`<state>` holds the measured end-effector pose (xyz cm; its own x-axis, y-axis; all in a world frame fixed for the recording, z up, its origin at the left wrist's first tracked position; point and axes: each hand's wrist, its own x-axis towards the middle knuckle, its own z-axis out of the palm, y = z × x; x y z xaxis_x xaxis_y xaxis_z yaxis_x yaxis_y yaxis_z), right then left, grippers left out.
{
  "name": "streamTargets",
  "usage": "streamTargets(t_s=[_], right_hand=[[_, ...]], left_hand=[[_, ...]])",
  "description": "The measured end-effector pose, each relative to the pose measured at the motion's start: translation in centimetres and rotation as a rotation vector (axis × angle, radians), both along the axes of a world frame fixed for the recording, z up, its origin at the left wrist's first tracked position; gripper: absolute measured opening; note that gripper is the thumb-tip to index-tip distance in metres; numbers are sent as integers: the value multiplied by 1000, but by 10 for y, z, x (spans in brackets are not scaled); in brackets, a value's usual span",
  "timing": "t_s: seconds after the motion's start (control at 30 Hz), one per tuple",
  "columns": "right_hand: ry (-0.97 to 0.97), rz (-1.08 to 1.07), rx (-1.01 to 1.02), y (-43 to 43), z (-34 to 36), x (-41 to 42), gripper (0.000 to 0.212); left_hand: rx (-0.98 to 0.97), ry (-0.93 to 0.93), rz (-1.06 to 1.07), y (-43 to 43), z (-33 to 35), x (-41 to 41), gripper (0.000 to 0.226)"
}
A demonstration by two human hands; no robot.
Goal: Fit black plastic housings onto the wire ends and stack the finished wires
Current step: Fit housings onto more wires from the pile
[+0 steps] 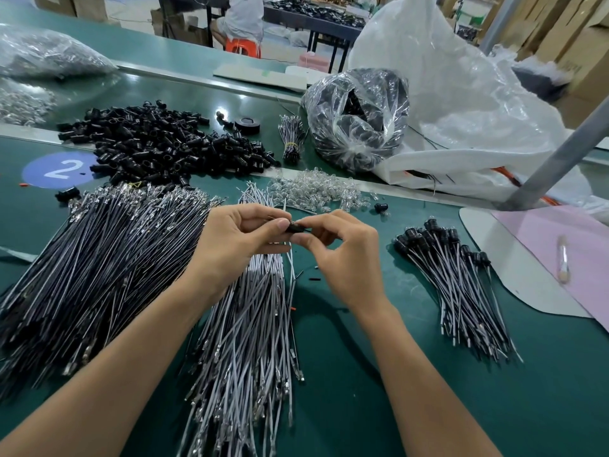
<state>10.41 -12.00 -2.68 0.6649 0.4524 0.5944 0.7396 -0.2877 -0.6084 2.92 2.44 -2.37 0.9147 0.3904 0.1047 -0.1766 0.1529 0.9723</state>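
My left hand [242,240] and my right hand [342,249] meet above the green table. Between their fingertips sits a small black plastic housing [294,226]; my right thumb and fingers pinch it. My left hand pinches a wire [292,265] whose end goes into the housing and which hangs down below the hands. A pile of loose black housings [161,143] lies at the back left. Dark wires [99,258] lie in a heap on the left, grey wires [250,324] under my hands. The stack of finished wires [458,282] with housings lies to the right.
Clear small bulbs [316,189] are scattered behind my hands. A tied wire bundle [290,136] and a tape roll [247,124] lie further back. A plastic bag of black parts [359,117] and a big white bag [461,103] stand at the right. A person sits far behind.
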Motion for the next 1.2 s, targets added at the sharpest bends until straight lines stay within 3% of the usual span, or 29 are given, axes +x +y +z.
streamTargets(t_s=[0.2, 0.3, 0.4, 0.5, 0.57, 0.67, 0.73, 0.8, 0.87, 1.0, 1.2], right_hand=[[3, -47, 16, -2, -3, 3, 14], [88, -44, 79, -5, -2, 6, 10], [228, -84, 183, -11, 1, 12, 11], [530, -45, 395, -14, 6, 16, 14], [740, 66, 610, -15, 10, 17, 12], [1066, 306, 1011, -20, 17, 20, 12], [1199, 368, 1167, -25, 21, 21, 19], [1221, 376, 1134, -28, 22, 20, 23], [1154, 356, 939, -26, 23, 17, 20], [1065, 482, 558, -10, 15, 3, 42], [1020, 607, 397, 1, 7, -7, 55]], left_hand=[[68, 19, 73, 3, 3, -2, 17], [-4, 26, 172, 13, 5, -3, 10], [-144, 20, 327, 23, 5, -4, 5], [-216, 21, 382, 26, 4, -4, 5], [-199, 54, 256, 24, 5, -4, 9], [-87, 110, -97, 20, 7, -4, 22], [-24, 65, -235, 17, 6, -5, 28], [-84, -5, -225, 15, 7, -4, 29], [-130, -23, -159, 16, 7, -3, 28], [44, 27, -148, 9, 3, -3, 32], [35, 24, -181, 9, 3, -5, 16]])
